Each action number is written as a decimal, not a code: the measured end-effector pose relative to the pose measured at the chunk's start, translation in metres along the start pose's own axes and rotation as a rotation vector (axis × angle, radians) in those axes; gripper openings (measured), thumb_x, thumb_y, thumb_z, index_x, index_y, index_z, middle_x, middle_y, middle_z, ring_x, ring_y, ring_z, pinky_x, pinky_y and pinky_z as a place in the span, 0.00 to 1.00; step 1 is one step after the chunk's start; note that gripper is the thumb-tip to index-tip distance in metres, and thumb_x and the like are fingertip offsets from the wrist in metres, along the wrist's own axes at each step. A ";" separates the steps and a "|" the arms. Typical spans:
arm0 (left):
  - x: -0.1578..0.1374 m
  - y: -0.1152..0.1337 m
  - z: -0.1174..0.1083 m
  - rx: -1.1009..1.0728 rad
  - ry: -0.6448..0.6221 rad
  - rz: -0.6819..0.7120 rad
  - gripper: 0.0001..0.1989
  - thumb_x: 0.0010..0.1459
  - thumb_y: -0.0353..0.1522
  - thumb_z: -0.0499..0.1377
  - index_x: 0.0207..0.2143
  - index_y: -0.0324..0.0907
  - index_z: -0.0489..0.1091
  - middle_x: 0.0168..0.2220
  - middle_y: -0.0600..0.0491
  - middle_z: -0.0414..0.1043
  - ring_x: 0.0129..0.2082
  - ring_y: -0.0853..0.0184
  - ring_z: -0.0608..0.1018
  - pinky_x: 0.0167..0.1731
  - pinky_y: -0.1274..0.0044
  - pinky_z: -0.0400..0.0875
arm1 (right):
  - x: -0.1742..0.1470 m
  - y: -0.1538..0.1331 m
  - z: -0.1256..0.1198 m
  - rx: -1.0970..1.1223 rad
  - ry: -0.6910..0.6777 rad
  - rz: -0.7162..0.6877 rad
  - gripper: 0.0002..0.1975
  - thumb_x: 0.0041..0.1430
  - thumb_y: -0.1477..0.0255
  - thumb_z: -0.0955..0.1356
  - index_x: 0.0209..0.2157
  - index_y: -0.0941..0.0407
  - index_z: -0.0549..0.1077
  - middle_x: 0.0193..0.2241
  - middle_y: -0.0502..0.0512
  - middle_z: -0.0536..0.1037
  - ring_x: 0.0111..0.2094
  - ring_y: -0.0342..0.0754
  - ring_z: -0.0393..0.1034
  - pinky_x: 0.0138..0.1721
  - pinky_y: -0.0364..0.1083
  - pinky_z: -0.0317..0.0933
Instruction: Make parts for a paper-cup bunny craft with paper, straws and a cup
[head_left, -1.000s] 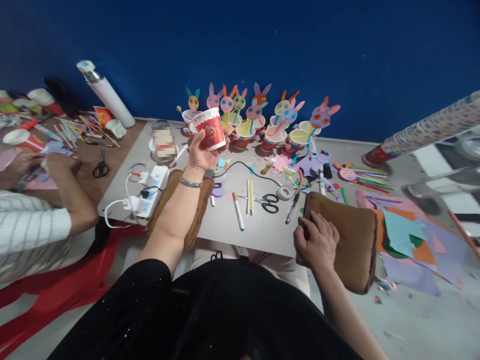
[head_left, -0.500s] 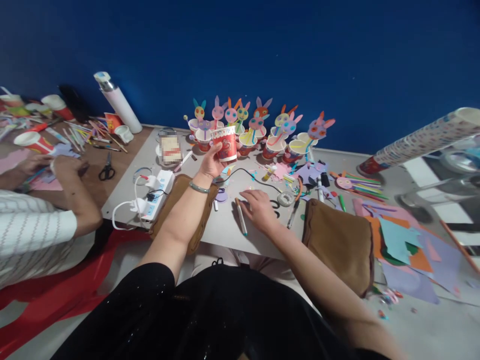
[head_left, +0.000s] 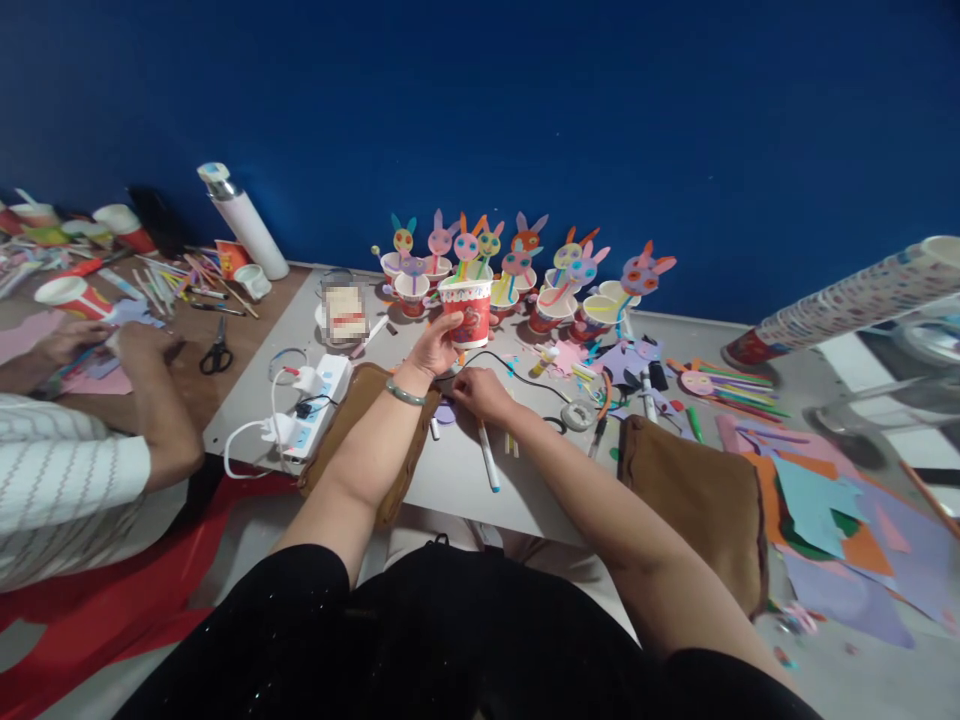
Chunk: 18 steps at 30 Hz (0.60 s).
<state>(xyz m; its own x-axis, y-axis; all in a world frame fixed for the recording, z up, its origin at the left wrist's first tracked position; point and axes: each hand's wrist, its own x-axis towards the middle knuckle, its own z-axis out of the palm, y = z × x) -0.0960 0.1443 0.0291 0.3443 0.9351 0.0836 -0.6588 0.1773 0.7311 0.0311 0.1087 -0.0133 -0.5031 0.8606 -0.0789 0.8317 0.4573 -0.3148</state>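
My left hand (head_left: 436,345) is wrapped round a red paper cup (head_left: 469,318) with a white patterned rim, held upright in front of the decorated cups. Close below it, my right hand (head_left: 484,396) has its fingers curled together low over the table. Whatever those fingers may hold is hidden from me. A purple paper piece (head_left: 445,413) lies just left of the right fingertips. Under the right wrist, a white marker (head_left: 489,458) points toward me. Several cups with paper rabbit heads (head_left: 525,240) stand behind the held cup.
To the left are a power strip (head_left: 319,405), scissors (head_left: 217,350), a white flask (head_left: 247,225) and a co-worker's hands (head_left: 131,345). On the right lie a brown cushion (head_left: 686,505), coloured paper (head_left: 814,500), a tape roll (head_left: 577,415) and a long cup stack (head_left: 847,290).
My right hand has moved left, closer to the cup, and its spread fingers have curled together. The cup stays in my left hand, slightly lower and further right in view.
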 end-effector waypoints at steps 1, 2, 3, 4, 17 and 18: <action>0.000 0.000 0.001 -0.005 0.011 -0.002 0.18 0.49 0.41 0.65 0.39 0.38 0.75 0.38 0.44 0.81 0.46 0.54 0.81 0.44 0.69 0.76 | 0.000 0.002 -0.002 0.004 -0.006 0.012 0.07 0.60 0.73 0.67 0.34 0.58 0.78 0.33 0.55 0.81 0.34 0.46 0.70 0.39 0.44 0.55; 0.000 0.000 0.001 -0.010 0.025 -0.009 0.18 0.50 0.40 0.65 0.39 0.38 0.75 0.38 0.44 0.81 0.46 0.54 0.81 0.44 0.69 0.76 | 0.000 0.003 -0.004 0.005 -0.009 0.022 0.08 0.60 0.72 0.66 0.34 0.58 0.78 0.33 0.54 0.81 0.34 0.46 0.71 0.38 0.44 0.55; 0.000 -0.001 0.001 -0.014 0.036 -0.020 0.18 0.50 0.40 0.65 0.39 0.37 0.75 0.38 0.44 0.81 0.47 0.54 0.81 0.45 0.69 0.76 | 0.000 0.003 -0.005 0.006 -0.011 0.025 0.08 0.60 0.71 0.66 0.35 0.58 0.78 0.33 0.55 0.81 0.34 0.46 0.71 0.39 0.44 0.55; 0.000 -0.001 0.001 -0.018 0.043 -0.031 0.17 0.50 0.40 0.65 0.39 0.37 0.75 0.38 0.44 0.81 0.47 0.53 0.81 0.45 0.68 0.76 | -0.001 0.001 -0.006 0.005 -0.012 0.022 0.09 0.60 0.70 0.67 0.36 0.58 0.78 0.34 0.55 0.81 0.35 0.47 0.71 0.39 0.45 0.55; 0.001 -0.003 -0.005 0.004 -0.026 0.015 0.20 0.47 0.41 0.65 0.41 0.38 0.75 0.41 0.44 0.81 0.48 0.52 0.80 0.45 0.67 0.76 | 0.008 -0.017 0.003 0.116 -0.093 0.045 0.06 0.55 0.69 0.70 0.35 0.56 0.76 0.36 0.57 0.81 0.41 0.52 0.73 0.44 0.47 0.58; 0.000 -0.002 -0.005 0.000 -0.036 0.017 0.21 0.47 0.41 0.65 0.41 0.38 0.75 0.41 0.44 0.81 0.48 0.52 0.80 0.45 0.68 0.76 | 0.009 -0.013 0.002 0.151 -0.077 0.070 0.05 0.54 0.71 0.70 0.34 0.56 0.76 0.35 0.57 0.80 0.40 0.52 0.73 0.43 0.46 0.58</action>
<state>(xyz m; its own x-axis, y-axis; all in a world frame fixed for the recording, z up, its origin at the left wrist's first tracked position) -0.0978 0.1459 0.0239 0.3570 0.9263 0.1204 -0.6650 0.1616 0.7291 0.0152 0.1101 -0.0113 -0.4665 0.8668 -0.1761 0.8234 0.3530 -0.4442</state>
